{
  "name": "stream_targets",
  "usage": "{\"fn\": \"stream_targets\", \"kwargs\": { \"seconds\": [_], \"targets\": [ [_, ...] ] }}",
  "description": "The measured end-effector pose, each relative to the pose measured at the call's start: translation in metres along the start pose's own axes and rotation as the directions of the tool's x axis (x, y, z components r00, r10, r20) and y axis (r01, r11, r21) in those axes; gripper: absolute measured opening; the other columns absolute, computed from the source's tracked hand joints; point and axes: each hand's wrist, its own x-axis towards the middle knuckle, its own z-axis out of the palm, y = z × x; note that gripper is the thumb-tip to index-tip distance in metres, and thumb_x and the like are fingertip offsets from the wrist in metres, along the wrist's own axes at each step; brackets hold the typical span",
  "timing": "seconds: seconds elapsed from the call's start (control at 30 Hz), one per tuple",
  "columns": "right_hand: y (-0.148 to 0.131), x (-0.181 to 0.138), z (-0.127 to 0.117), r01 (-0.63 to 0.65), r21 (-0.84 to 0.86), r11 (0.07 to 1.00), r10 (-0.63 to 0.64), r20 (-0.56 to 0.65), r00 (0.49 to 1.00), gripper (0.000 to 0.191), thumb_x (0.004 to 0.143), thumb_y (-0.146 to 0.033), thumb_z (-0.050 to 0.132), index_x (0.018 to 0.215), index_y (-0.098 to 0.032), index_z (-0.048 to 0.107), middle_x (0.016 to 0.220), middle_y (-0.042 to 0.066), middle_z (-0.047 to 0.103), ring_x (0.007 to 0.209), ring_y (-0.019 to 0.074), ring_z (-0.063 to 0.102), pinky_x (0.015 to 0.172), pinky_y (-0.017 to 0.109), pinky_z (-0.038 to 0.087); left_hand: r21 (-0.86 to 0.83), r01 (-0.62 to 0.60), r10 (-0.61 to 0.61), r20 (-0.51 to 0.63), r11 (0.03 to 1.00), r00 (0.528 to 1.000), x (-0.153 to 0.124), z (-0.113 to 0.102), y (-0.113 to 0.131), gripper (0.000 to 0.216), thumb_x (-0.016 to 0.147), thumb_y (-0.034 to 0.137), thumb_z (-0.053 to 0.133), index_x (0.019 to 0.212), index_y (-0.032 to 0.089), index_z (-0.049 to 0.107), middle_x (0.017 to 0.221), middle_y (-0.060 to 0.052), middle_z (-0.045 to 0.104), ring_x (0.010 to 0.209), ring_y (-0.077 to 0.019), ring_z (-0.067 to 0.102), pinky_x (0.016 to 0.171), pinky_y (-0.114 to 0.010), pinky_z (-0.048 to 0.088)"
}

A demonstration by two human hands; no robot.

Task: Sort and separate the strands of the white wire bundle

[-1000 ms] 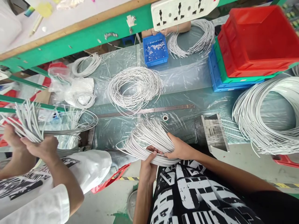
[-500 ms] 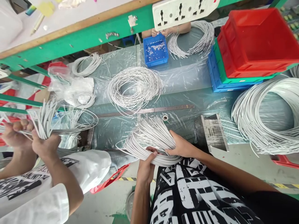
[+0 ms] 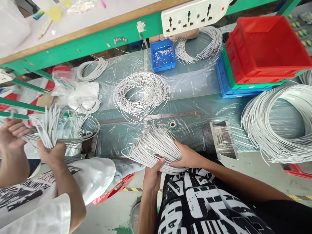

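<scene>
In front of my body a thick coil of white cable (image 3: 151, 143) leans over the near edge of the bench. My left hand (image 3: 153, 174) grips its lower side, thumb on top and the other fingers hidden beneath. On the coil's right side lies my right hand (image 3: 185, 156), wrapped over the strands with its thumb pointing left. Loose cable ends fan out at the coil's far side. Just beyond it are a small white ring (image 3: 173, 124) and a steel ruler (image 3: 170, 115).
Another cable coil (image 3: 141, 92) lies past the ruler. At right are stacked bins (image 3: 268, 52), a large cable coil (image 3: 253, 130) and a metal bracket with wires (image 3: 223, 139). A co-worker's hands (image 3: 52, 152) hold cables at left. A blue tray (image 3: 163, 66) of small parts stands behind.
My fingers have closed up on the coil, and its central opening between my hands no longer shows. The co-worker's hands at left have shifted slightly. My view has tilted a little.
</scene>
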Motion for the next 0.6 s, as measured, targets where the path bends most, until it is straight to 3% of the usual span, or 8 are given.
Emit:
{"fn": "stream_targets", "kwargs": {
  "seconds": [0.17, 0.27, 0.37, 0.5, 0.6],
  "targets": [
    [0.002, 0.000, -0.004, -0.037, 0.040, 0.999, 0.040, -0.083, 0.996, 0.047, 0.069, -0.028, 0.077, 0.108, -0.019, 0.052, 0.101, 0.005, 0.064, 0.091, 0.0258, 0.060, 0.076, 0.037, 0.047, 0.000, -0.015, 0.015, 0.093, 1.000, 0.996, 0.000, -0.002, -0.003, 0.029, 0.063, 0.028, 0.088, 0.078, 0.016, 0.066, 0.068, -0.002, 0.068, 0.070, -0.0185, 0.066, 0.071, -0.030, 0.052],
    [0.005, 0.001, -0.011, -0.063, 0.222, 0.973, 0.093, -0.126, 0.988, 0.046, 0.068, -0.024, 0.075, 0.107, -0.020, 0.051, 0.096, 0.003, 0.065, 0.084, 0.0238, 0.061, 0.075, 0.037, 0.047, -0.068, -0.028, 0.038, 0.153, 0.997, 0.987, -0.003, 0.000, -0.006, 0.024, 0.070, 0.026, 0.083, 0.077, 0.017, 0.063, 0.065, 0.000, 0.064, 0.069, -0.0164, 0.063, 0.073, -0.029, 0.050],
    [0.003, 0.005, -0.021, -0.079, 0.435, 0.897, 0.136, -0.103, 0.985, 0.044, 0.070, -0.023, 0.071, 0.107, -0.020, 0.050, 0.074, -0.003, 0.061, 0.060, 0.0178, 0.058, 0.062, 0.034, 0.047, -0.225, -0.005, 0.055, 0.219, 0.974, 0.974, -0.007, 0.003, -0.009, 0.020, 0.075, 0.024, 0.079, 0.074, 0.018, 0.060, 0.063, 0.002, 0.057, 0.069, -0.0145, 0.060, 0.077, -0.030, 0.049],
    [-0.015, 0.010, -0.041, -0.053, 0.522, 0.851, 0.133, -0.117, 0.984, 0.019, 0.074, -0.024, 0.066, 0.086, -0.018, 0.052, 0.064, -0.004, 0.052, 0.050, 0.0112, 0.047, 0.053, 0.028, 0.038, -0.413, 0.076, 0.062, 0.310, 0.908, 0.949, -0.009, -0.003, -0.001, 0.028, 0.080, 0.026, 0.075, 0.066, 0.017, 0.053, 0.053, 0.007, 0.039, 0.049, -0.0073, 0.042, 0.068, -0.027, 0.048],
    [-0.041, 0.009, -0.060, -0.020, 0.596, 0.803, 0.153, -0.173, 0.973, 0.020, 0.071, -0.024, 0.070, 0.077, -0.018, 0.053, 0.064, -0.004, 0.048, 0.049, 0.0087, 0.043, 0.048, 0.026, 0.030, -0.511, 0.109, 0.086, 0.342, 0.853, 0.936, -0.013, -0.022, 0.018, 0.031, 0.085, 0.023, 0.070, 0.065, 0.017, 0.047, 0.051, 0.010, 0.021, 0.041, -0.0047, 0.026, 0.053, -0.021, 0.041]
  ]
}}
